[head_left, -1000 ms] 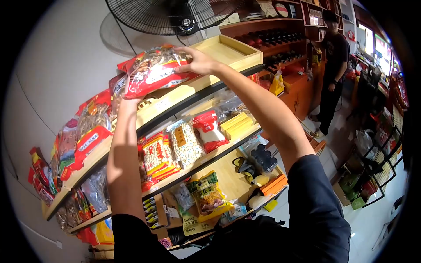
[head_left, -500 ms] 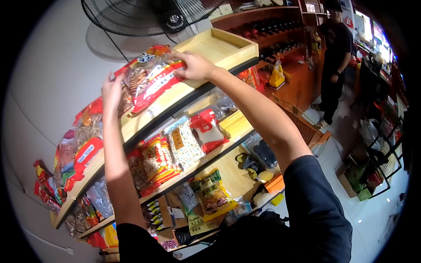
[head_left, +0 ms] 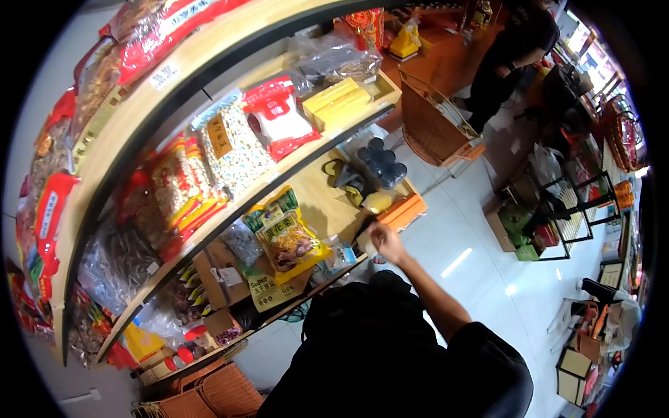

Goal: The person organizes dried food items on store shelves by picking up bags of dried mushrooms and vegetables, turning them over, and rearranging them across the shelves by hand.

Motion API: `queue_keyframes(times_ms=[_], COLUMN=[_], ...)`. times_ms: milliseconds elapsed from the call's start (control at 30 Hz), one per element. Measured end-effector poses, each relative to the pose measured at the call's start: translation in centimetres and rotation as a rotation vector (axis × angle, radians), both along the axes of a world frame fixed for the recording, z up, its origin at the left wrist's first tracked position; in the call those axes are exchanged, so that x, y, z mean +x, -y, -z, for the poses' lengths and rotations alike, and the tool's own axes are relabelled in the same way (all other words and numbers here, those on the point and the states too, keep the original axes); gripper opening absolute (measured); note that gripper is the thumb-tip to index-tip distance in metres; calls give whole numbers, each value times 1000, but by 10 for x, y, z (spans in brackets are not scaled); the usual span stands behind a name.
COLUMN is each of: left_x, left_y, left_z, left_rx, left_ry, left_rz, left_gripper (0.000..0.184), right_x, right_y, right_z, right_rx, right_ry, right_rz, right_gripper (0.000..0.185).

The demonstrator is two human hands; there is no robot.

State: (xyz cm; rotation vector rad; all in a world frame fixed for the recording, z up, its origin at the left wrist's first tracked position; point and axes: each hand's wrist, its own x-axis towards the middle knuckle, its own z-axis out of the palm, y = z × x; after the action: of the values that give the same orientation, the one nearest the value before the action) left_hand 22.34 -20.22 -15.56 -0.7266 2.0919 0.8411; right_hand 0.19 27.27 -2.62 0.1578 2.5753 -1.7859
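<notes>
My right hand [head_left: 385, 244] is at the front edge of the lower shelf [head_left: 327, 209], its fingers curled; whether anything is in them I cannot make out. Just above it lie orange packets [head_left: 403, 211], with a small blue-and-white packet [head_left: 340, 255] to its left. A yellow and green food bag [head_left: 287, 235] lies farther left on that shelf. On the shelf above are a red and white bag [head_left: 280, 118], a bag of pale pieces [head_left: 237, 150] and yellow blocks [head_left: 337, 103]. My left hand is out of view. Red-trimmed bags [head_left: 164, 35] lie on the top shelf.
A person in dark clothes [head_left: 512, 59] stands at the upper right. A wicker basket cart [head_left: 433, 125] is on the tiled floor [head_left: 453, 209]. Black racks with goods [head_left: 568, 209] stand at the right. Woven orange baskets [head_left: 223, 391] are at the bottom left.
Both hands have left the red-trimmed bag on the top shelf. My right hand has dropped to the lower shelf's edge, my left hand has gone out of view, and the view has tilted down.
</notes>
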Motion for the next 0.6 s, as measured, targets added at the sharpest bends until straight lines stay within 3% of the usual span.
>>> queue_keyframes(times_ms=[33,133,233,267,433,500,533,567,600], left_x=[19,48,53,52,-2,-56,-96,-128,-158], left_y=[5,13,15,16,25,27,20,16,3], left_z=[7,15,27,32,73,83,55,38,-13], left_rx=[45,146,213,237,353,509,578,769,721], left_ry=[122,305,341,343,221,-14,-233,-241,-256], left_rz=[-74,-231,-292,-307,-437,-511,-425,-729,-680], left_gripper=[27,26,26,26,25,25,27,31,32], right_x=[31,80,87,89,95,90,90,91,93], right_y=[8,38,63,70,94,104,105,108,112], right_z=[4,-5,-45,-43,-30,-45,-44,-40,-37], right_rx=[-44,-151,-6,2,250,282,292,262,227], right_ry=[217,333,398,410,442,489,500,502,503], right_rz=[-38,-267,-592,-592,-719,-755,-774,-750,-725], right_gripper=[19,24,33,33,43,44,44,44,44])
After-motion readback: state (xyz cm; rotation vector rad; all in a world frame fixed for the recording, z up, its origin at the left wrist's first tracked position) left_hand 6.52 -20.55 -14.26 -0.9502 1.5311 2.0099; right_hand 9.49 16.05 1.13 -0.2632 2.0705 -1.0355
